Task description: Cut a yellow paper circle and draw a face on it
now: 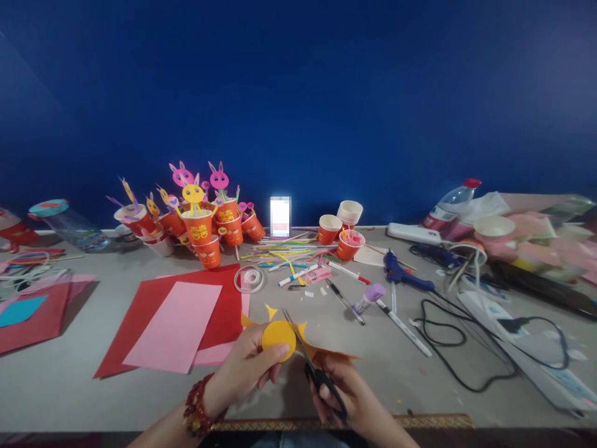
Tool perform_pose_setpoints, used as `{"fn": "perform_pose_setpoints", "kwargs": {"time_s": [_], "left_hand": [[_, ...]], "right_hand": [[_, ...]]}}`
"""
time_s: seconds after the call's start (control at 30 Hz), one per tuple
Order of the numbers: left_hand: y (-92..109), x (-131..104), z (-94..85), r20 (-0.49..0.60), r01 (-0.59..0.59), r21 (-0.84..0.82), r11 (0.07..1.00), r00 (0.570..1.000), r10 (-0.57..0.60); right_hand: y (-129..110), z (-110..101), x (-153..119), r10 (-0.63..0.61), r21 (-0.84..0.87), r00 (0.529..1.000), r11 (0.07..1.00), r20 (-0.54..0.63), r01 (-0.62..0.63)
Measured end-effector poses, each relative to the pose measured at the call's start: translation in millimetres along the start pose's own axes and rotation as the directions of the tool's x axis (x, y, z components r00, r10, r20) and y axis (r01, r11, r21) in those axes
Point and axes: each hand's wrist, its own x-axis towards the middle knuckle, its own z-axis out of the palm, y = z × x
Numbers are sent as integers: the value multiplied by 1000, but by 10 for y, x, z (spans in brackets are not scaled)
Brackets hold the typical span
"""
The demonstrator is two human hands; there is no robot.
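Note:
My left hand [254, 361] pinches a round yellow paper disc [278, 340], its thumb lying on the front face. In my right hand [342, 389] is a pair of black-handled scissors [305, 348], with the fingers wrapped round the handles. Their blades point up and away, close along the disc's right edge. Yellow-orange paper offcuts [326, 356] lie by the blades and partly behind my right hand. A small yellow scrap [271, 312] rests on the table just beyond the disc. My left wrist wears a red bead bracelet [198, 404].
Pink paper [180, 323] and red paper [125, 336] lie to the left. Red paper cups [208, 249] with paper rabbits stand behind. Markers [403, 330], a glue stick [368, 298], a blue glue gun [405, 274] with its cable and a power strip [527, 354] are at right.

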Motion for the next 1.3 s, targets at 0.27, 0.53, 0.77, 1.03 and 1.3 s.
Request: {"fn": "perform_pose_setpoints", "kwargs": {"time_s": [0.27,0.53,0.77,1.03,1.3], "left_hand": [[30,-16,-5,7,3,-2,1000,1000,-3],[35,-18,-18,17,-13,-12,1000,1000,13],[19,-25,-34,16,-9,-23,1000,1000,10],[43,-29,-34,-14,-7,-41,999,1000,7],[36,-35,-45,12,15,-19,1000,1000,-15]], "right_hand": [[1,-5,-2,-60,7,998,998,8,60],[17,-12,-11,-57,-9,998,998,14,57],[-48,-16,-25,-67,-41,997,997,27,68],[-60,-9,-39,-22,-26,1000,999,-3,22],[-62,-3,-62,-11,16,1000,1000,-6,12]]}}
